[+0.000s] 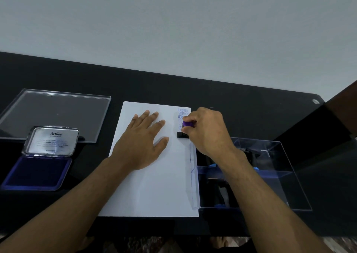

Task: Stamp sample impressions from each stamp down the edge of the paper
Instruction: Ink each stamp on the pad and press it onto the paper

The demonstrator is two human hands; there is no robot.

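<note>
Black table [241, 106]: right hand [207, 131] grips stamp [186, 129]; left hand [144, 137] flattens paper [154, 185].

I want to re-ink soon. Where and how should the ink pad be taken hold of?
Grip the ink pad by its base's side edges, coming from above. Its lid stands open at the far side and the inked face is bare, so fingers should stay on the rim.
</note>
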